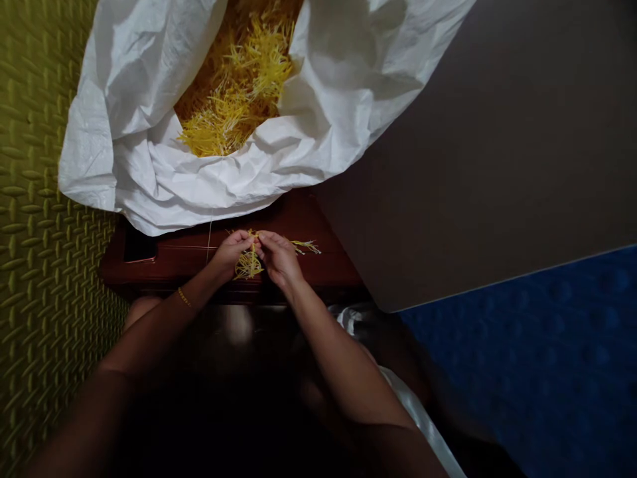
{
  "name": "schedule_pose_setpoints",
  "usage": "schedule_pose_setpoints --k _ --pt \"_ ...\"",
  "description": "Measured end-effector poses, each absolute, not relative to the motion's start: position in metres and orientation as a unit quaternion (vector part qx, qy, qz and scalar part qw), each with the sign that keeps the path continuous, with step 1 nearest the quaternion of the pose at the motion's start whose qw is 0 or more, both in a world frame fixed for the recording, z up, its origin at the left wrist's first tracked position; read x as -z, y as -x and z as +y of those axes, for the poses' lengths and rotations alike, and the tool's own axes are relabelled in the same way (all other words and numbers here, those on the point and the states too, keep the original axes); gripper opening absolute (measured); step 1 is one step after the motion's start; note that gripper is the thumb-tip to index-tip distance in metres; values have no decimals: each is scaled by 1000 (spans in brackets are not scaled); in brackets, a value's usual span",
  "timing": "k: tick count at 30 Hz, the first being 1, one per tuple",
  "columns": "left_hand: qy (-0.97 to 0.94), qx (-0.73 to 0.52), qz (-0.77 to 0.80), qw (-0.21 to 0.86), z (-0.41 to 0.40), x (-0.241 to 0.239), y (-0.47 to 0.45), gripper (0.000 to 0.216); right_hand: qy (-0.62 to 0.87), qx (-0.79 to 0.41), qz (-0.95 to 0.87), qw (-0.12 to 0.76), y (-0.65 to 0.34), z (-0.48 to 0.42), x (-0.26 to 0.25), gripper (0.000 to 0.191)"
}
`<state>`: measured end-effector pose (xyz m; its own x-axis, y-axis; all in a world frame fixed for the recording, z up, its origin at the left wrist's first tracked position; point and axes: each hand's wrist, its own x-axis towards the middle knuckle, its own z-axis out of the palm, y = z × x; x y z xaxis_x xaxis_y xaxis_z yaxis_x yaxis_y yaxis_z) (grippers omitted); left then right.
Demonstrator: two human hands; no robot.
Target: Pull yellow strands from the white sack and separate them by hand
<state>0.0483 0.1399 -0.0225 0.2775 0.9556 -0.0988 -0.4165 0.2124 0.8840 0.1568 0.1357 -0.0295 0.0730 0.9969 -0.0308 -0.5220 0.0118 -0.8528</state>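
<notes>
Green mat (44, 265) along left side; white sack (119, 153) holding yellow strands (233, 86), folded open above dark red wooden board (174, 262). On board, my left hand (231, 255) and right hand (279, 259) meet, fingers (266, 240) nearly closed, both pinching small yellow bundle (249, 264); loose strands (306, 247) lie just beside right hand.

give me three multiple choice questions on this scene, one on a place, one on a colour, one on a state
1. Where is the white woven sack relative to the dark red wooden surface?
A. Under it
B. Beyond its far edge
C. On its near edge

2. What colour are the strands in the sack?
A. Yellow
B. Blue
C. White

3. How are the left hand and right hand placed?
A. Both inside the sack
B. Far apart
C. Together at a small bundle of yellow strands

1: B, the sack lies past the wood.
2: A, yellow fills the sack's opening.
3: C, the fingertips meet at the bundle.
</notes>
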Motion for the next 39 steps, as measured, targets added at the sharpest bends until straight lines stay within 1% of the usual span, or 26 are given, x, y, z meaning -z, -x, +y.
schedule_pose_setpoints --k 5,7,9,13,15,18,20,22,23,25,26,28,30,31,32,33,35,37,39 --pt "-456 -551 398 574 144 30 -50 12 419 -468 -466 623 -154 135 28 20" --pt "-476 -554 394 557 144 31 -50 12 428 -447 -481 621 -154 135 27 19" --pt "-484 -543 380 572 143 30 -50 12 418 -469 -459 628 -156 135 25 16" --pt "-449 -516 349 641 138 23 -51 12 371 -581 -380 616 -161 136 26 16" --pt "-429 -509 341 664 137 21 -51 12 357 -615 -354 607 -162 137 28 14" --pt "-400 -504 330 691 138 22 -50 12 357 -634 -325 604 -164 141 31 12" --pt "-380 -503 325 705 140 23 -50 11 364 -627 -299 620 -171 147 31 11" --pt "-374 -505 336 702 141 23 -48 11 388 -582 -301 648 -185 154 29 11" --pt "-382 -509 350 687 141 23 -48 11 416 -538 -325 657 -194 157 28 11" --pt "-414 -525 386 636 141 23 -47 10 504 -402 -410 645 -216 163 24 11" --pt "-430 -533 403 607 141 22 -47 9 559 -322 -457 612 -227 164 23 11" --pt "-455 -543 428 561 141 21 -47 7 659 -186 -533 497 -244 164 24 14" --pt "-465 -547 441 539 141 21 -47 7 715 -109 -583 371 -253 162 25 18" --pt "-467 -548 444 533 141 21 -47 7 726 -88 -600 326 -254 159 26 20" --pt "-468 -549 447 529 142 21 -48 8 728 -69 -612 302 -253 157 27 23" --pt "-471 -549 447 527 142 22 -48 8 725 -49 -619 297 -250 154 27 27" --pt "-478 -549 445 521 143 23 -49 8 710 -13 -625 324 -242 150 23 32" --pt "-487 -549 442 515 143 24 -50 9 678 5 -630 379 -232 146 17 29" --pt "-498 -549 443 505 143 26 -50 9 617 -11 -645 451 -220 142 11 25"
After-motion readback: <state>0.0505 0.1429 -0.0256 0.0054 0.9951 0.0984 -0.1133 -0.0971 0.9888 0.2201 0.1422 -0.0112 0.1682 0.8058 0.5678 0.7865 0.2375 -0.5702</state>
